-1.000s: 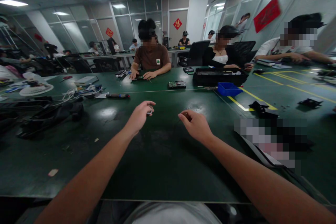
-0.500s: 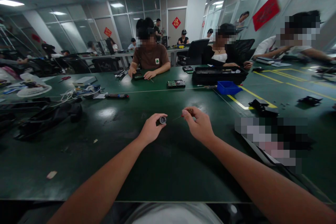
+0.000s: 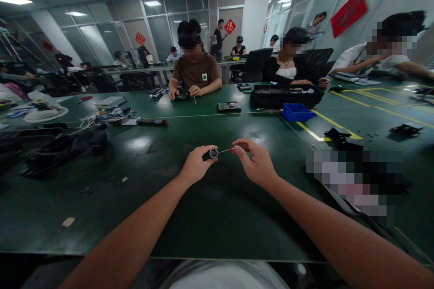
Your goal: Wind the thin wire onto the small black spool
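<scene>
My left hand [image 3: 195,165] is closed around a small black cylinder [image 3: 213,153] whose round silvery end faces right. My right hand [image 3: 257,163] pinches a thin screwdriver [image 3: 226,150] with a red handle; its slender tip reaches the cylinder's end. Both hands hover just above the dark green table [image 3: 203,207], near its middle, a short way in front of me.
A blue bin [image 3: 298,112] and a long black tray [image 3: 285,96] stand at the back right, a circuit board [image 3: 228,107] beyond my hands. Black bags [image 3: 64,146] and cables lie left. Black parts [image 3: 341,137] lie right. Several people sit across the table.
My left hand has come in from the left with the cylinder and met my right hand; the screwdriver's tip now touches the cylinder's end.
</scene>
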### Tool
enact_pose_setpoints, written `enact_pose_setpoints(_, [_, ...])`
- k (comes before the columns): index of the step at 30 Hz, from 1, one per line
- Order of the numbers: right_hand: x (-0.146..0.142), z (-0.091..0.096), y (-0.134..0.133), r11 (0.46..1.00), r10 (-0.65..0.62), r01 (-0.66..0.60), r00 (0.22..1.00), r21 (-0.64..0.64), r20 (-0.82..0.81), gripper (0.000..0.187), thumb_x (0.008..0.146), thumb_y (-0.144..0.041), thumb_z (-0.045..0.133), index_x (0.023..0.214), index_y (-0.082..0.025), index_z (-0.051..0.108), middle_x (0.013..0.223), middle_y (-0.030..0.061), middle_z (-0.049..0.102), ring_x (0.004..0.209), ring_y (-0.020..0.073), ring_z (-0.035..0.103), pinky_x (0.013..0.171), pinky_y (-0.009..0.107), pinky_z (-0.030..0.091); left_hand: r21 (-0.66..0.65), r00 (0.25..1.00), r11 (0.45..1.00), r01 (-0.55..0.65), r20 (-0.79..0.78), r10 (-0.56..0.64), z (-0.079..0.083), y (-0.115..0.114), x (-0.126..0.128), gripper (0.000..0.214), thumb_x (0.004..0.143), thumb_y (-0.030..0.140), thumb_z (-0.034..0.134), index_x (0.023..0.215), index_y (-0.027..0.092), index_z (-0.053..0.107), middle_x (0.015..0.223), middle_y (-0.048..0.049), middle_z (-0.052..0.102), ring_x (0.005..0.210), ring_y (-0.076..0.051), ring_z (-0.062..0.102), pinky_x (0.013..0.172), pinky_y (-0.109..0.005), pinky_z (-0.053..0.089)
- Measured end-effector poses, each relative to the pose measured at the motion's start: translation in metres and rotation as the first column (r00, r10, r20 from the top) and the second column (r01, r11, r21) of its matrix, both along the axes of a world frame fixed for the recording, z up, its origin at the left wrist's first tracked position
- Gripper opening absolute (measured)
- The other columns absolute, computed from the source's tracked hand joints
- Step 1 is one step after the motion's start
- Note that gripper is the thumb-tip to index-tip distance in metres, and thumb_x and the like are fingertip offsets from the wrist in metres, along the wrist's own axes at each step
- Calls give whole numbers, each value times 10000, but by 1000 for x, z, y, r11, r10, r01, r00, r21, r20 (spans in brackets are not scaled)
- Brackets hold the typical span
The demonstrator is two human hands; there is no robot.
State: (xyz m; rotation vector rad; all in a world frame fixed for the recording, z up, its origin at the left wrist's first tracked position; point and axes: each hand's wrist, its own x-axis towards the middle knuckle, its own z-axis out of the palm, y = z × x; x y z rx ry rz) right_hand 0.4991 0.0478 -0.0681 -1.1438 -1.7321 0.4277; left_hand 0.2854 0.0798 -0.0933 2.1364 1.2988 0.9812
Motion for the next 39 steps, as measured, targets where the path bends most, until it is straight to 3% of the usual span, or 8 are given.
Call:
enact_pose_setpoints(6, [-2,1,-2,1000,19,-20,997,-11,-73,216,949,-375,534,1041,-213,645,906,55,761,852,213,729,773,348,546,7,1000,1000,2,-24,-2,3,-2,1,369,824,197,721,1183,268,672,1152,-30,690,1101,-233,604,1003,-404,439])
enact_pose_setpoints(14, [-1,9,-3,995,-99,98,995,-35,-17,244,945,-411,542,957,-208,677,819,37,753,749,195,709,674,304,504,15,999,1000,-10,-35,11,9,-5,2,371,826,211,730,1188,261,667,1140,-24,696,1082,-234,603,979,-398,434])
enact_pose_setpoints(19, [1,9,-4,990,-134,136,989,-32,59,278,920,-447,570,831,-207,678,649,12,676,583,174,627,565,290,444,49,997,999,1,-82,3,7,-5,2,375,828,237,736,1196,269,668,1152,-33,697,1084,-243,599,983,-413,428])
enact_pose_setpoints(24, [-2,10,-8,999,-23,24,998,-25,60,187,939,-331,512,985,-205,643,811,34,711,698,185,658,626,295,469,96,992,995,19,-127,-7,5,-3,0,375,833,262,739,1200,271,667,1170,-29,698,1080,-245,592,970,-421,419])
enact_pose_setpoints(30, [-2,11,-7,995,-74,79,994,-55,82,310,985,-412,435,946,-209,666,644,3,623,554,166,570,548,298,382,87,990,996,14,-141,-1,5,-4,1,375,839,273,735,1208,273,665,1162,-22,699,1057,-242,592,969,-425,415])
enact_pose_setpoints(34, [-2,8,-5,996,-43,41,999,-77,-30,249,953,-322,472,1126,-202,605,835,43,691,708,192,623,661,327,455,79,990,997,13,-140,-2,5,-3,1,381,842,276,728,1216,271,659,1156,-28,695,1053,-246,589,975,-432,419])
enact_pose_setpoints(37, [-3,4,-1,990,-15,-14,979,-137,-203,213,922,-368,535,1028,-204,620,860,53,692,774,204,634,731,356,491,89,991,996,-1,-130,12,5,-3,0,375,840,265,726,1209,263,661,1144,-37,696,1049,-248,595,984,-439,424])
enact_pose_setpoints(39, [-3,2,4,979,-2,-78,920,-188,-392,234,903,-420,557,955,-203,628,837,51,679,765,199,633,751,370,512,125,994,992,11,-108,3,6,-3,0,374,848,263,716,1217,256,654,1171,-43,688,1078,-245,594,1011,-446,415])
